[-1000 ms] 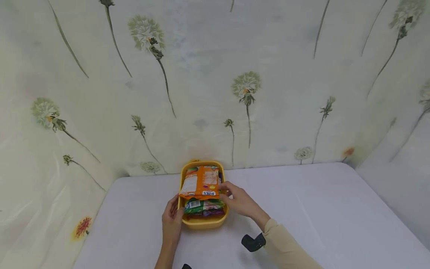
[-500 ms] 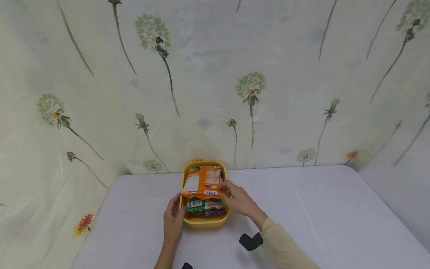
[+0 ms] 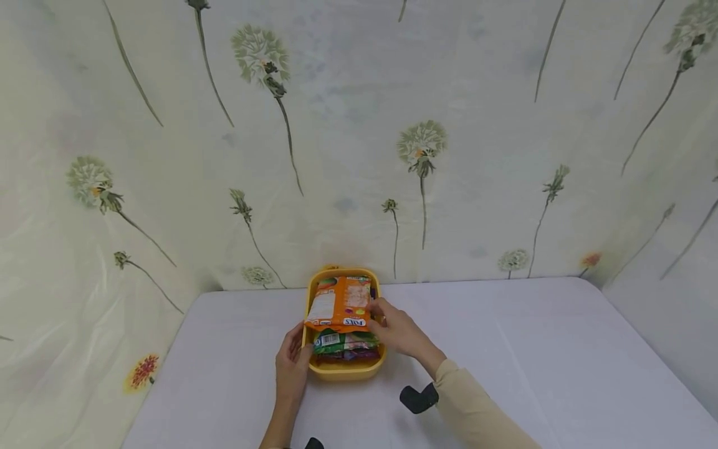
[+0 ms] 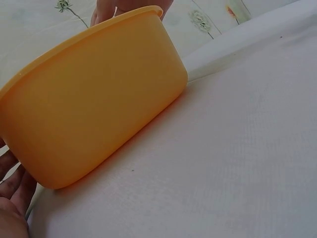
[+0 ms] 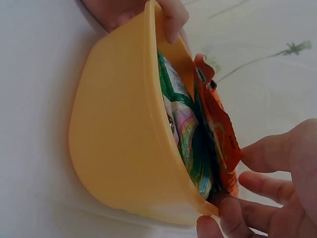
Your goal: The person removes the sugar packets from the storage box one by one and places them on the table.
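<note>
Two hands work at a yellow tub point(image 3: 344, 374), which stands upright on the white tabletop point(image 3: 521, 362) near its far edge, close to the flowered backdrop point(image 3: 342, 149).

Left hand point(image 3: 292, 365): grips the left wall of the tub toward the near end. The thumb hooks over the rim; the fingers lie along the outside.

Right hand point(image 3: 399, 330): sits at the right rim. The thumb and fingers pinch the right edge of the orange bag point(image 3: 339, 304); other fingertips rest at the rim. The firmness of the pinch cannot be told.

Contents: the orange bag lies uppermost, over the far part of the tub. Its near edge overlaps the green bag point(image 3: 343, 341), and a purple packet point(image 3: 359, 354) shows below that at the near end. In the right wrist view the edge of the orange bag stands above the rim, with a dark gap beneath it.

Cautions:
- The orange bag can slide off the stack if the pinch loosens, since the layers below are likely slick and uneven.
- A sideways pull can catch the bag on the rim or drag the green bag with it.
- Strong pressure on the right rim can tip or shift the tub if the left grip slackens.
</note>
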